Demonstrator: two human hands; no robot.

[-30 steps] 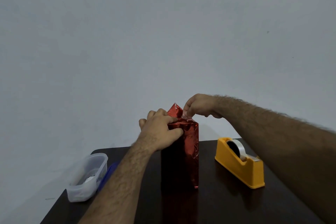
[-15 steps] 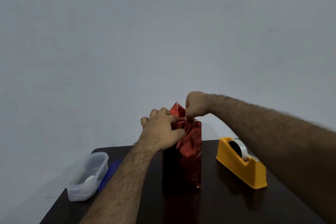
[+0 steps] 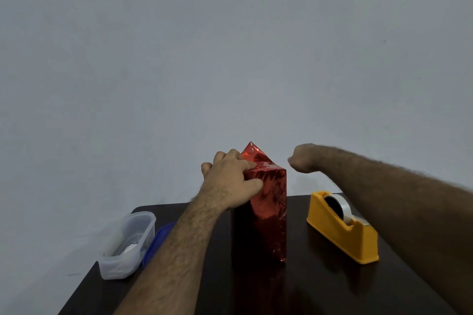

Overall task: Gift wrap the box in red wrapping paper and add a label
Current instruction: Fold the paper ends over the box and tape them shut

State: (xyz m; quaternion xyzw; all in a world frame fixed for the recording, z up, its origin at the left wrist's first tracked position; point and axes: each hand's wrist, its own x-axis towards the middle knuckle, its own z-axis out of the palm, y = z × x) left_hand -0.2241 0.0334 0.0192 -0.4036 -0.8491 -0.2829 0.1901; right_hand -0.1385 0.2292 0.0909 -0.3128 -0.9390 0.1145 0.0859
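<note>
A tall box in shiny red wrapping paper (image 3: 268,207) stands upright in the middle of the dark table (image 3: 320,286). At its top a triangular paper flap (image 3: 252,153) points up. My left hand (image 3: 230,184) grips the box's upper left corner, fingers over the folded top and thumb on the front face. My right hand (image 3: 300,158) hovers just right of the box top, apart from it, fingers curled with nothing visible in them.
A yellow tape dispenser (image 3: 343,230) with a roll of clear tape stands to the right of the box, under my right forearm. At the table's left edge sit a translucent plastic container (image 3: 128,245) and a blue lid (image 3: 160,239) beside it. A grey wall rises behind.
My right hand has let go of the paper at the box top and moved away to the right. My left hand keeps its hold on the top corner.
</note>
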